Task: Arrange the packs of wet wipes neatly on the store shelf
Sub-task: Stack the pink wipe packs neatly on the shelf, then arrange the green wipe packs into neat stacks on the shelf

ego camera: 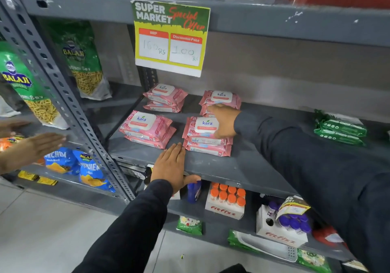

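Pink wet-wipe packs in four stacks on grey shelf, two near, two far.

Near-left stack: two packs. Near-right stack: three packs. Far-left stack: two. Far-right stack: count partly hidden. Two green packs far right. Left hand flat, fingers together, on shelf edge. Right hand spread open between the two right stacks, touching both, gripping nothing.

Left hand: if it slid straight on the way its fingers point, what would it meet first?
The left hand lies flat on the shelf edge, fingers pointing inward. Straight on, it would probably first meet the front right stack of pink Kara wipes, just beyond its fingertips.
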Available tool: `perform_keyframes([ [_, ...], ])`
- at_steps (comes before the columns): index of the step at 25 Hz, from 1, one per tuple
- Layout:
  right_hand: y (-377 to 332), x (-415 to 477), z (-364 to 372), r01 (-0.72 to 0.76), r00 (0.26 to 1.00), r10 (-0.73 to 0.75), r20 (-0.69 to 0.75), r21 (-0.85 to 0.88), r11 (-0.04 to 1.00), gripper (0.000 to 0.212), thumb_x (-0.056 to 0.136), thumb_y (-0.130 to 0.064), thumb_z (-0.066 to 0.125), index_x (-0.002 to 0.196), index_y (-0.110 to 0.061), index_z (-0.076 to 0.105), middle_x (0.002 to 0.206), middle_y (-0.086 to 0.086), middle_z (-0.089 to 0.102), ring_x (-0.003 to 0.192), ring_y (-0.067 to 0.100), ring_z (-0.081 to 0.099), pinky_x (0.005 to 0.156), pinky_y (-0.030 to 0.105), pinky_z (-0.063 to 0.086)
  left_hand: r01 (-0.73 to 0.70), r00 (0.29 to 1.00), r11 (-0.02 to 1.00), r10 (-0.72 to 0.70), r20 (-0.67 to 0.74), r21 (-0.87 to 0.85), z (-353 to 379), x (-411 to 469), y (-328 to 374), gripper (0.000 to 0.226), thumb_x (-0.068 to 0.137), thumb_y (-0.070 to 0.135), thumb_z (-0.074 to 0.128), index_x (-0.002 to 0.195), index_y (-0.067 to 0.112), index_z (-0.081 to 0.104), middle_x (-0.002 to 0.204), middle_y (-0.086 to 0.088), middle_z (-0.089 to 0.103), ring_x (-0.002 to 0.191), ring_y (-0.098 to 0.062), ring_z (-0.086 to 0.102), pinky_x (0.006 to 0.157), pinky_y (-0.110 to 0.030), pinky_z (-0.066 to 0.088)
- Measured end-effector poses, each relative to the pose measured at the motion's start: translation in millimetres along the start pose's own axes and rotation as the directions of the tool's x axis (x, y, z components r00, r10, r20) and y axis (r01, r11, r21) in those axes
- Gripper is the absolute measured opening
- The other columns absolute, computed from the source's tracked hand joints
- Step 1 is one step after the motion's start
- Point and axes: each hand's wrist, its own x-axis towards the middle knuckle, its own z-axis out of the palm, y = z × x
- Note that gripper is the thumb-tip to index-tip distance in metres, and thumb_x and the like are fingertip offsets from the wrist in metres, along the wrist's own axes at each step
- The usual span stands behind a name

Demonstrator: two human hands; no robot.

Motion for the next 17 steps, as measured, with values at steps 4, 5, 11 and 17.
perform_keyframes([
  [4,30,-27,-20,-0.034,0.989,0.044,-0.144,0.073,0.997,0.077,0.08,-0.025,0.071,0.146,-0.012,0.034,0.147,0.012,0.041,0.132,0.029,0.043,0.105,0.029,0.037,0.013,1.0,1.0,-0.013,0.011,-0.021,1,1,-1,0.12,0.066,0.094,0.022,0.146,0.004,0.029,0.153,-0.013,0.032,0.141,-0.028,0.025,0.117,-0.041,0.018],
  [5,45,-35,-23,-0.055,0.985,0.066,-0.16,0.073,0.996,0.073,0.079,-0.024,0.071,0.143,-0.013,0.039,0.144,0.013,0.044,0.131,0.029,0.045,0.104,0.028,0.038,0.017,1.0,1.0,-0.016,0.016,-0.025,1,0,-1,0.121,0.065,0.095,0.02,0.146,0.005,0.029,0.153,-0.013,0.031,0.141,-0.028,0.024,0.117,-0.041,0.017],
  [11,158,-105,-17,-0.296,0.949,0.302,-0.087,0.076,0.952,0.091,0.079,-0.032,0.071,0.153,-0.014,0.021,0.16,0.009,0.021,0.145,0.025,0.028,0.117,0.032,0.027,0.004,1.0,0.995,-0.007,-0.024,-0.104,-6,-12,5,0.121,0.068,0.093,0.017,0.148,0.002,0.021,0.156,-0.016,0.021,0.143,-0.031,0.018,0.116,-0.045,0.017],
  [17,232,-174,3,-0.447,0.89,0.452,-0.066,0.077,0.891,0.089,0.08,-0.036,0.072,0.151,-0.011,0.025,0.156,0.014,0.03,0.141,0.029,0.033,0.113,0.035,0.033,-0.244,0.951,0.962,0.212,-0.227,-0.123,-7,-41,92,0.104,0.081,0.08,0.032,0.143,-0.003,0.023,0.153,-0.023,0.022,0.143,-0.035,0.013,0.115,-0.046,0.008],
])
